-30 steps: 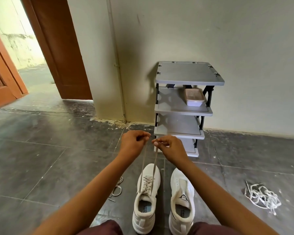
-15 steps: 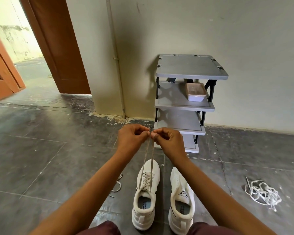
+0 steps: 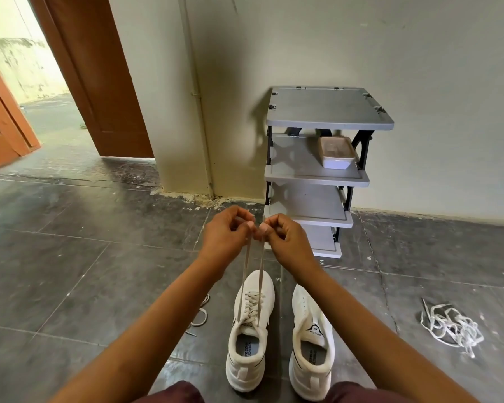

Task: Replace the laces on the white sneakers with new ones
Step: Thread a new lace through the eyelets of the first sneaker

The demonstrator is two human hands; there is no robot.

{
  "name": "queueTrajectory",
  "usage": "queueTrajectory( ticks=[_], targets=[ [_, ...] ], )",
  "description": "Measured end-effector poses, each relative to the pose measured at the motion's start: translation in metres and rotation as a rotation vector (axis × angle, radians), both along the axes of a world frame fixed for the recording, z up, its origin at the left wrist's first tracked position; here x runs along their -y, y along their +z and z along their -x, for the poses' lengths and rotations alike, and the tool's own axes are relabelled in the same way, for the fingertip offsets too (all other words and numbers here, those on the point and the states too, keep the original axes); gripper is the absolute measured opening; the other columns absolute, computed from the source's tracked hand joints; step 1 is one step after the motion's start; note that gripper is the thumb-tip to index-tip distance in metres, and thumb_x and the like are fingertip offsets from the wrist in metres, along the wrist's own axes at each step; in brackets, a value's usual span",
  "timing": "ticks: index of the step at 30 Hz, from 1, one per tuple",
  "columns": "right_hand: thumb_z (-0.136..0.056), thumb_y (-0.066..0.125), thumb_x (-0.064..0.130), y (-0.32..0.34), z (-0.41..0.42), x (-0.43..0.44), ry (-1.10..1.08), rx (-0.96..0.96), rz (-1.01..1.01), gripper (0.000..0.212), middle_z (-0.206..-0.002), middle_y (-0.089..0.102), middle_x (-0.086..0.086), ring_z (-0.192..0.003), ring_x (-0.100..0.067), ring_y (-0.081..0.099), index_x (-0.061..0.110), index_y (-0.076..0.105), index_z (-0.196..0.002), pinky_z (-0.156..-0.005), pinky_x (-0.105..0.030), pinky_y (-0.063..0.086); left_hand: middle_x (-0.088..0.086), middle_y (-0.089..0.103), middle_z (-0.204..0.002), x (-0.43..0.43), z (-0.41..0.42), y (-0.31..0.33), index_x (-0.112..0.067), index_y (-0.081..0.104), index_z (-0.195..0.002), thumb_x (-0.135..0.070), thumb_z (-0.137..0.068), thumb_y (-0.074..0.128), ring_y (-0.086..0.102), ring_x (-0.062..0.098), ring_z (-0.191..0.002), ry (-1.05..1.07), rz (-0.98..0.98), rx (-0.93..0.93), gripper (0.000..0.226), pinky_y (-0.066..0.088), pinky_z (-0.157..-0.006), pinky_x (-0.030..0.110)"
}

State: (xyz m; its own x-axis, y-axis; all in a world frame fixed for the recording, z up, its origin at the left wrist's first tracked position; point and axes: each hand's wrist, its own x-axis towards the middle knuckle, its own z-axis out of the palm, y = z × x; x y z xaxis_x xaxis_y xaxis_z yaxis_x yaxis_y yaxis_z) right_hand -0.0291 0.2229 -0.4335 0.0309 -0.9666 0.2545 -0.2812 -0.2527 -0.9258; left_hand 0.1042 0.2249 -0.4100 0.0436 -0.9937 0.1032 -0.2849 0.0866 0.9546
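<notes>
Two white sneakers stand side by side on the dark floor, toes pointing away from me. The left sneaker is threaded with a beige lace whose two ends run straight up. My left hand pinches one end and my right hand pinches the other, thumbs almost touching, well above the toe. The right sneaker shows no lace over its tongue. Another lace lies on the floor left of the shoes, partly hidden by my left forearm.
A tangled pile of white laces lies on the floor at the right. A grey tiered shoe rack stands against the wall ahead with a white tray on its second shelf. An open doorway with a brown door is at the left.
My hands have drawn closer together while holding the lace ends up taut. The view has tilted up slightly, so the rack and the shoes sit lower in frame.
</notes>
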Motion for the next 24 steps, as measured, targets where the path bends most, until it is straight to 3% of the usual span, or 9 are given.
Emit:
queueTrajectory(
  ticks=[2, 4, 7, 11, 14, 17, 22, 24],
  targets=[
    [-0.094, 0.054, 0.015, -0.004, 0.002, -0.001, 0.072, 0.098, -0.085, 0.005, -0.074, 0.067, -0.001, -0.064, -0.004, 0.064, 0.013, 0.056, -0.090, -0.062, -0.016, 0.052, 0.011, 0.065, -0.086, 0.002, -0.001, -0.003, -0.020, 0.055, -0.087, -0.008, -0.095, 0.049, 0.066, 0.024, -0.084, -0.016, -0.064, -0.025, 0.015, 0.056, -0.078, 0.037],
    [-0.094, 0.055, 0.014, -0.009, 0.005, -0.002, 0.091, 0.123, -0.127, 0.005, -0.071, 0.065, -0.001, -0.058, 0.000, 0.061, 0.010, 0.058, -0.095, -0.060, -0.017, 0.051, 0.008, 0.062, -0.083, 0.004, -0.002, -0.005, -0.017, 0.055, -0.089, -0.007, -0.096, 0.048, 0.063, 0.019, -0.075, -0.030, -0.120, -0.080, 0.014, 0.056, -0.068, 0.029],
    [-0.092, 0.057, 0.011, -0.015, 0.006, -0.003, 0.102, 0.132, -0.179, 0.008, -0.071, 0.064, 0.000, -0.059, -0.006, 0.057, 0.012, 0.065, -0.092, -0.059, -0.016, 0.049, 0.006, 0.061, -0.076, 0.007, -0.003, -0.013, -0.013, 0.059, -0.087, -0.004, -0.094, 0.052, 0.059, 0.014, -0.065, -0.037, -0.179, -0.182, 0.014, 0.055, -0.059, 0.022],
    [-0.092, 0.050, -0.004, -0.024, 0.003, -0.006, 0.108, 0.162, -0.260, 0.025, -0.083, 0.066, -0.009, -0.065, -0.009, 0.055, 0.013, 0.068, -0.091, -0.059, -0.014, 0.047, 0.009, 0.063, -0.078, 0.011, 0.001, -0.035, -0.003, 0.062, -0.094, 0.005, -0.094, 0.046, 0.060, 0.015, -0.070, -0.066, -0.284, -0.289, 0.018, 0.054, -0.064, 0.019],
    [-0.092, 0.050, -0.005, -0.037, 0.004, -0.007, 0.053, 0.212, -0.325, 0.019, -0.089, 0.068, -0.010, -0.071, -0.010, 0.059, 0.011, 0.060, -0.096, -0.061, -0.013, 0.050, 0.012, 0.064, -0.085, 0.015, 0.002, -0.053, 0.003, 0.061, -0.105, 0.011, -0.093, 0.043, 0.063, 0.018, -0.078, -0.077, -0.355, -0.384, 0.023, 0.055, -0.074, 0.021],
    [-0.090, 0.056, 0.001, -0.054, 0.004, -0.007, 0.017, 0.219, -0.386, 0.008, -0.090, 0.068, -0.015, -0.072, -0.013, 0.061, 0.008, 0.059, -0.094, -0.064, -0.017, 0.052, 0.012, 0.065, -0.084, 0.016, 0.001, -0.071, -0.004, 0.061, -0.096, 0.011, -0.091, 0.047, 0.065, 0.019, -0.077, -0.058, -0.391, -0.409, 0.021, 0.057, -0.069, 0.022],
    [-0.086, 0.064, 0.006, -0.078, 0.002, -0.005, 0.015, 0.285, -0.461, 0.011, -0.077, 0.065, -0.003, -0.067, -0.010, 0.060, 0.016, 0.066, -0.084, -0.061, -0.015, 0.052, 0.004, 0.064, -0.073, 0.016, -0.002, -0.100, -0.016, 0.055, -0.084, 0.000, -0.085, 0.061, 0.061, 0.008, -0.056, 0.027, -0.407, -0.334, 0.017, 0.046, -0.049, 0.017],
    [-0.082, 0.069, 0.007, -0.086, 0.002, -0.003, -0.011, 0.333, -0.508, 0.013, -0.074, 0.065, -0.003, -0.063, -0.009, 0.061, 0.016, 0.062, -0.087, -0.058, -0.016, 0.052, 0.008, 0.065, -0.075, 0.015, -0.002, -0.111, -0.013, 0.055, -0.082, 0.004, -0.084, 0.059, 0.061, 0.007, -0.055, 0.026, -0.405, -0.371, 0.018, 0.047, -0.050, 0.016]
  ],
)
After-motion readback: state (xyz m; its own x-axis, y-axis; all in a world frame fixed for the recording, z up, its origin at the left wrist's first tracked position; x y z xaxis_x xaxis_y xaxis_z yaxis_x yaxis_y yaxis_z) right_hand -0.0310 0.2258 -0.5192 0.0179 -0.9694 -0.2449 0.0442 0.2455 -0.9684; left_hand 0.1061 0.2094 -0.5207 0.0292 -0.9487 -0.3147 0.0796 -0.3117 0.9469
